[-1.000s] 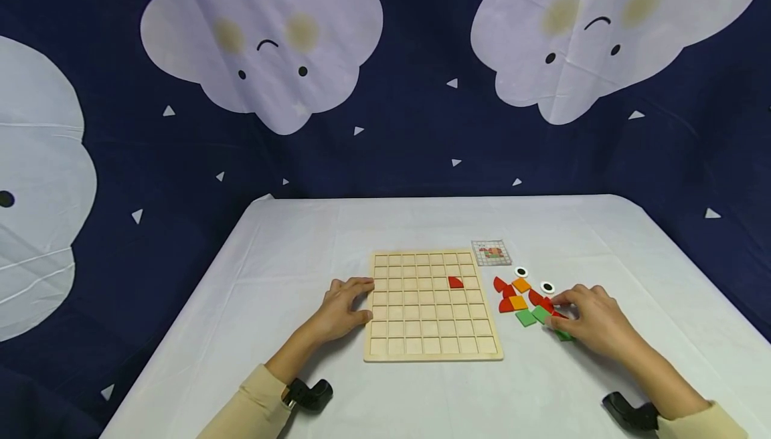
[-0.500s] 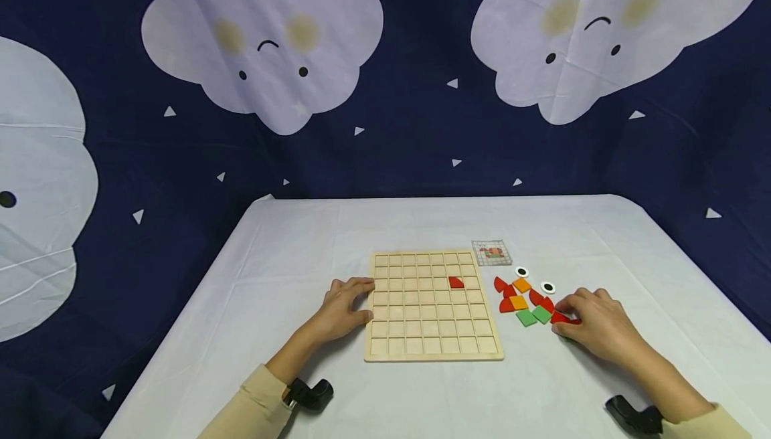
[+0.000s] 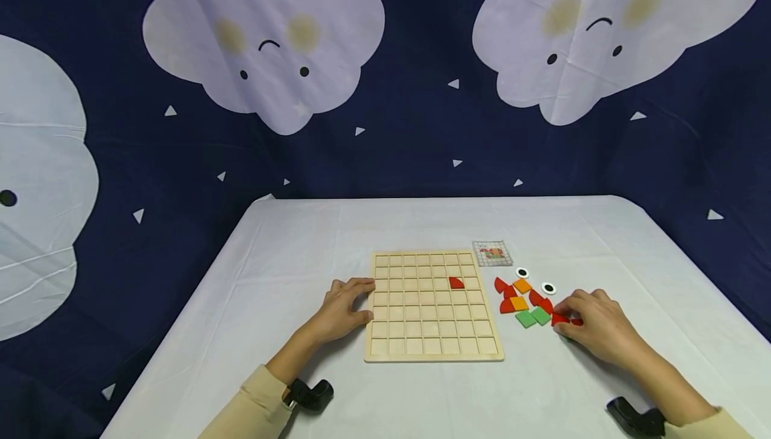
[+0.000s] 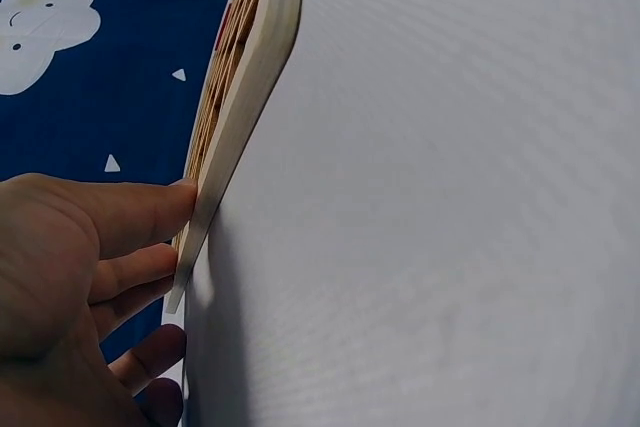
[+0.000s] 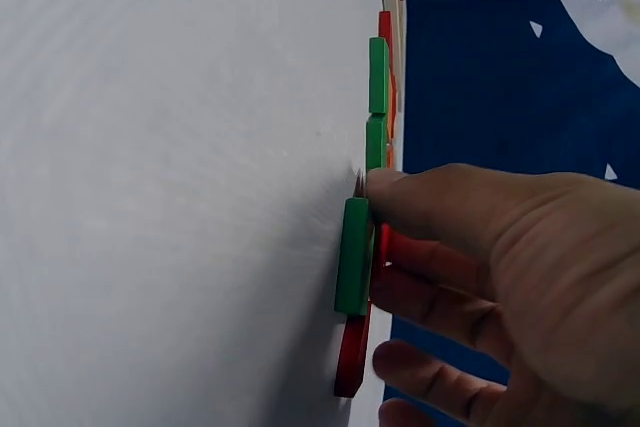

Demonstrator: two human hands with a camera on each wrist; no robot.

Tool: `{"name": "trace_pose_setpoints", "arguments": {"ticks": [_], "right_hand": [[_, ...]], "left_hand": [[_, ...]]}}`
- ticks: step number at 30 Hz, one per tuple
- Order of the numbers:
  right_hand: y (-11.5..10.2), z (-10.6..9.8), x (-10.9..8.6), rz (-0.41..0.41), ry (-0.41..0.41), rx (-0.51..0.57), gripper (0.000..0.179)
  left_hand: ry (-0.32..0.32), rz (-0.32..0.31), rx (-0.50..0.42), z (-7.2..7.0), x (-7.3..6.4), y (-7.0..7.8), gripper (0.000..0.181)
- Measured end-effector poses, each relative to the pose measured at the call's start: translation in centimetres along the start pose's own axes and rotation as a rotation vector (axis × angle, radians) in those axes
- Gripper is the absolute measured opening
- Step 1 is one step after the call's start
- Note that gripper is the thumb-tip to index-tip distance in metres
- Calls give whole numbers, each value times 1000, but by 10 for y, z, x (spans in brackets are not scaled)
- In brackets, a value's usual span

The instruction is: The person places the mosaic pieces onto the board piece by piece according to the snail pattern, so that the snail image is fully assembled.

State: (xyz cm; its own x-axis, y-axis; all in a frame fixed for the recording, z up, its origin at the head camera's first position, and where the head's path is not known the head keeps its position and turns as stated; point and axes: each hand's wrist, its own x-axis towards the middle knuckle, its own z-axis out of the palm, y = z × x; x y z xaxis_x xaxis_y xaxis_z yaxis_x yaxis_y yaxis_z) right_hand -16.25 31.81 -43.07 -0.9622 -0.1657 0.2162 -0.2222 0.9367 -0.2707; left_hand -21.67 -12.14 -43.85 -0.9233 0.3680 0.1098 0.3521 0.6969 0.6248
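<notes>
My left hand (image 3: 341, 308) rests against the left edge of a square wooden grid board (image 3: 421, 307), thumb and fingers spread apart along that edge. In the left wrist view the thumb touches the board's side. One red quarter-round tile (image 3: 456, 283) lies in a cell at the board's upper right. Right of the board, my right hand (image 3: 596, 324) pinches a red tile (image 3: 559, 318) between thumb and index finger, low over the table. Another red tile (image 3: 577, 322) shows partly under the hand. In the right wrist view a green tile (image 5: 353, 257) stands just below the thumb.
Between board and right hand lie two orange tiles, including an orange tile (image 3: 519, 303), several red tiles and green tiles (image 3: 526, 319). Two round eye pieces (image 3: 548, 288) lie behind them. A gridded pattern card (image 3: 492, 253) sits at the board's upper right corner.
My right hand has shifted slightly right and down, away from the green tiles, and a red tile now shows between its fingers. The left hand and board stay put.
</notes>
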Motion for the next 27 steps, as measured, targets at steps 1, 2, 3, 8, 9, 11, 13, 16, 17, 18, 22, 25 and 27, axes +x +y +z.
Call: {"name": "trace_pose_setpoints", "arguments": {"ticks": [1,2,3,8,9,11,13,16,17,18,22,25,27], "right_hand": [[-1,0,0,-7,7,3,22],[-2,-1,1,-14,13,8,21],[-4,-2,1,-18,13,15,21],[-17,-5,10,-26,-7,74,20],[-20,-5,12,-27,-11,83,20],[-27,-4,17,-44,-6,90,21],[-34,-3,23,-67,-1,95,21],[-46,0,31,-97,-4,122,20],[-50,1,34,-106,-12,133,19],[-54,3,37,-115,-18,143,19],[-68,9,49,-145,-41,169,19],[-77,15,58,-169,-41,173,19],[-83,20,63,-183,-40,170,18]], "left_hand": [[-1,1,-1,0,0,0,51],[-3,2,-1,0,0,0,51],[-4,2,-3,0,0,0,51],[-8,4,-2,0,0,-1,51],[-10,4,-2,0,0,-1,51],[-11,4,0,0,0,-1,51],[-11,4,0,0,0,0,51],[-13,2,-2,0,0,0,50],[-14,2,-3,-1,0,0,50],[-14,2,-3,-1,0,0,50],[-14,1,-1,-1,0,0,51],[-14,0,4,0,1,-1,51],[-14,-1,4,0,1,-1,51]]}}
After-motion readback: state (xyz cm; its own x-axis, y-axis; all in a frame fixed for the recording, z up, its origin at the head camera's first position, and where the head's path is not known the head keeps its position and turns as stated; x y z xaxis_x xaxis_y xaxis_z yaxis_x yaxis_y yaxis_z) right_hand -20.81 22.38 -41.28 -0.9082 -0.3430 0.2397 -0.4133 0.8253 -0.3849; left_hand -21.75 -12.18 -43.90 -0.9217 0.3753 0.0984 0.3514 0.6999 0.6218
